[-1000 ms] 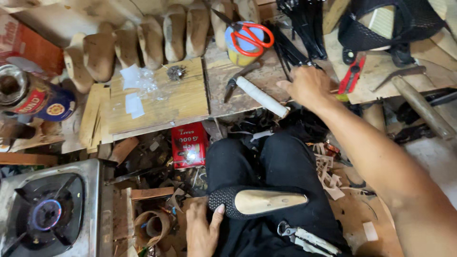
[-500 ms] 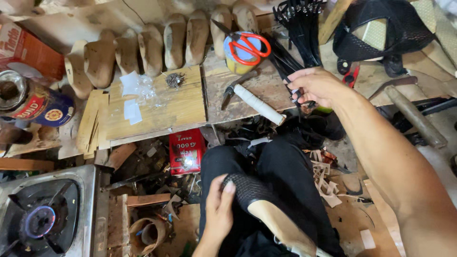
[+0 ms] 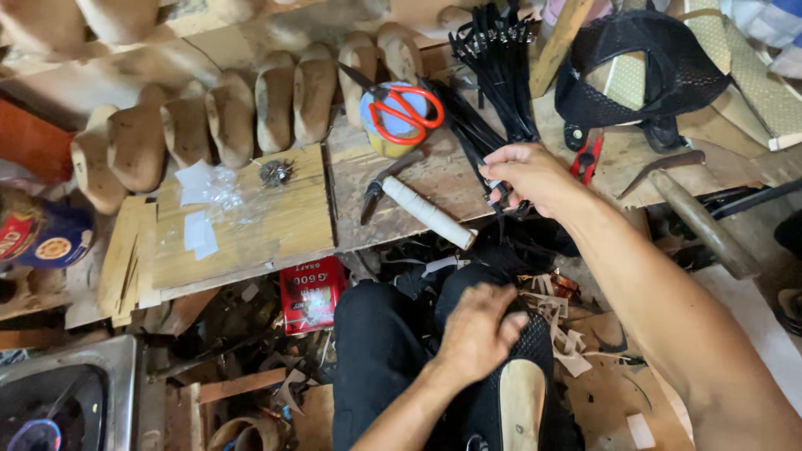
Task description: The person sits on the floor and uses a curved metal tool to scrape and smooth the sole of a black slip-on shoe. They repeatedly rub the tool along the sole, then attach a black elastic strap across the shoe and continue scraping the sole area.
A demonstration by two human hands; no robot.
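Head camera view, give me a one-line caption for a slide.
Right hand grips black straps on the workbench; left hand rests on black mesh shoe.

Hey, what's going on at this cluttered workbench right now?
A person sits at a low wooden workbench. Their right hand pinches thin black straps from a bundle lying on the bench. Their left hand presses on black mesh material over a wooden shoe last resting on their lap. Nearby lie a white-handled hammer, orange-handled scissors on a round tin, and a row of wooden shoe lasts.
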